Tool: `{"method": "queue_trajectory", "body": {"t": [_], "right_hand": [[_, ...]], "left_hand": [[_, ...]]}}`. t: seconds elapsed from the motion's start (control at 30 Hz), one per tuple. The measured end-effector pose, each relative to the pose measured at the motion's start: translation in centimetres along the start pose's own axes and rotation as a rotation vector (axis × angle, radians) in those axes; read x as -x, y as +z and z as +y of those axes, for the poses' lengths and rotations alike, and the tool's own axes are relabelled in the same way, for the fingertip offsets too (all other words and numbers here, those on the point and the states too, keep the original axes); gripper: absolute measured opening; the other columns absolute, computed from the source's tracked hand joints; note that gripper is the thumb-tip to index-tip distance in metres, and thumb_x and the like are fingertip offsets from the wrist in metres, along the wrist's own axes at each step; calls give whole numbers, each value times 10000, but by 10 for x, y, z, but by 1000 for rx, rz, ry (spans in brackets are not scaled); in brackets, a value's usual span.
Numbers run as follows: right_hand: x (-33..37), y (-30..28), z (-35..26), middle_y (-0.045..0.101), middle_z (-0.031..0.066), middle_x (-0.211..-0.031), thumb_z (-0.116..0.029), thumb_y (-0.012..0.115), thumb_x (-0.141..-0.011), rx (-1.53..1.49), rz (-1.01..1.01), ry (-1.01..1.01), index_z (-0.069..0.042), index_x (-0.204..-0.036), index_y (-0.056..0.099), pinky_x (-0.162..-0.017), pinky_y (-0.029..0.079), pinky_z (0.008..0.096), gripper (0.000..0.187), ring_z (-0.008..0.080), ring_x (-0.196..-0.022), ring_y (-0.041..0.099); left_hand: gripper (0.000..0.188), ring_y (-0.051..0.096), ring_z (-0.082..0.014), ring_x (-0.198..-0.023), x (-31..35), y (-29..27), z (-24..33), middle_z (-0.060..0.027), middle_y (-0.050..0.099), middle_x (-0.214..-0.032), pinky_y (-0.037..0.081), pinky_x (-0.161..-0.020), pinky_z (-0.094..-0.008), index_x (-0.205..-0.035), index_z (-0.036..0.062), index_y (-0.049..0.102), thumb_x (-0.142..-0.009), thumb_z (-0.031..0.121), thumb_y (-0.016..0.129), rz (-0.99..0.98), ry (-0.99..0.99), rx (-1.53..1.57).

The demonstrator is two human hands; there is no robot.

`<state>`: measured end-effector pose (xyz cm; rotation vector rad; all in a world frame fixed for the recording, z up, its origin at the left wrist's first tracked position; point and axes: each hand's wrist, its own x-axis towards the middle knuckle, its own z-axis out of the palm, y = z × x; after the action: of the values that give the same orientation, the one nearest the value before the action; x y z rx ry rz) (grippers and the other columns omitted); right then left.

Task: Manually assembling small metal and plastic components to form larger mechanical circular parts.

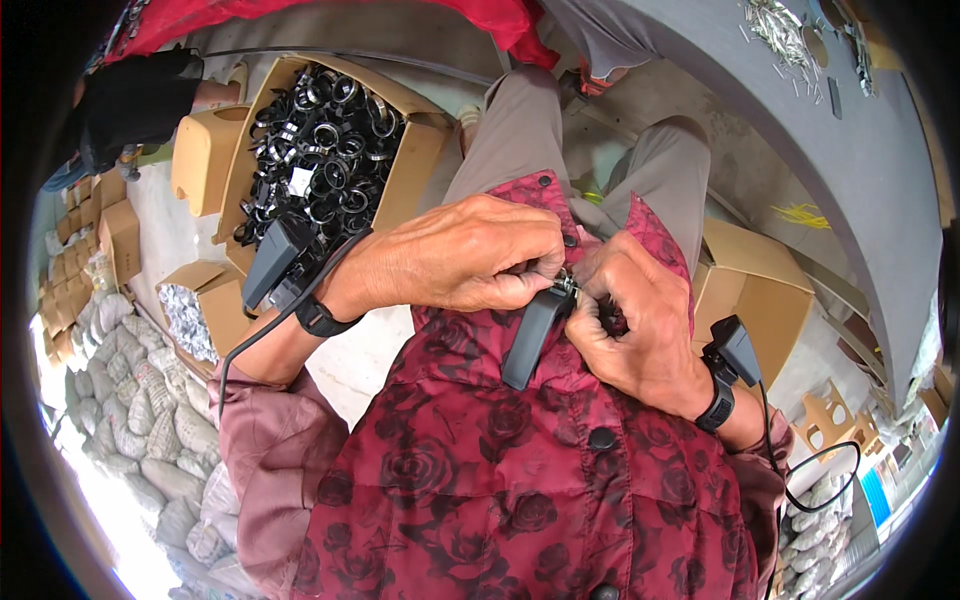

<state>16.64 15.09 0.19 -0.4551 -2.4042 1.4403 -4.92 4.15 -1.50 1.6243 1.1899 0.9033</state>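
Over my lap, both hands meet at a dark grey, slightly curved strap-like piece (538, 338) with a small silver metal fitting (566, 281) at its upper end. My left hand (487, 252) is closed, its thumb and fingertips pinching at the fitting from the left. From the right, my right hand (637, 318) is closed around the same end, with thumb and forefinger against it. The piece's free lower end rests against my red rose-patterned vest (470, 440). My fingers partly hide the fitting, so its exact shape cannot be made out.
A cardboard box (415, 150) at the left holds many black looped pieces (325, 140) with silver parts. Small metal pins (780, 35) lie on a grey table (850, 150) at the upper right. An open carton (755, 285) stands beside my right hand. Sacks (165, 430) are piled at the left.
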Motion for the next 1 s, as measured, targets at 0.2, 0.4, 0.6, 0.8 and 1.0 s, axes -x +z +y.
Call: {"method": "queue_trajectory", "body": {"t": [0.2,0.4,0.6,0.8,1.0], "right_hand": [[0,0,2,493,123,-784,107,693,-703,-38,13,2,-16,-805,499,-566,456,406,251,315,-636,545],[-1,-2,-3,494,131,-796,108,697,-715,26,-8,6,-13,-813,505,-574,465,407,247,318,-649,556],[0,-1,0,538,148,-844,124,693,-740,23,-18,-39,7,-843,539,-613,496,413,218,343,-703,592],[-1,-10,2,617,160,-928,114,686,-799,-92,-99,29,31,-904,603,-697,537,389,158,332,-791,659],[-3,-10,5,621,153,-921,93,685,-824,-84,-121,27,29,-900,604,-714,540,385,129,313,-797,666]], "left_hand": [[163,615,-243,-707,1,1,-2,-76,611,-853,514,-640,-358,-939,26,582,-857,11,721,9,0,2],[165,609,-249,-705,0,2,-2,-78,602,-839,509,-639,-364,-940,22,583,-854,7,722,20,17,-13],[159,608,-254,-705,1,2,-3,-83,602,-839,508,-644,-367,-936,15,586,-860,15,726,16,29,-24],[160,613,-266,-716,3,5,-6,-90,608,-840,509,-652,-375,-949,14,589,-873,34,728,45,39,-12],[157,621,-284,-751,6,10,-11,-87,616,-861,505,-678,-402,-950,26,571,-885,51,712,80,33,4]]}}
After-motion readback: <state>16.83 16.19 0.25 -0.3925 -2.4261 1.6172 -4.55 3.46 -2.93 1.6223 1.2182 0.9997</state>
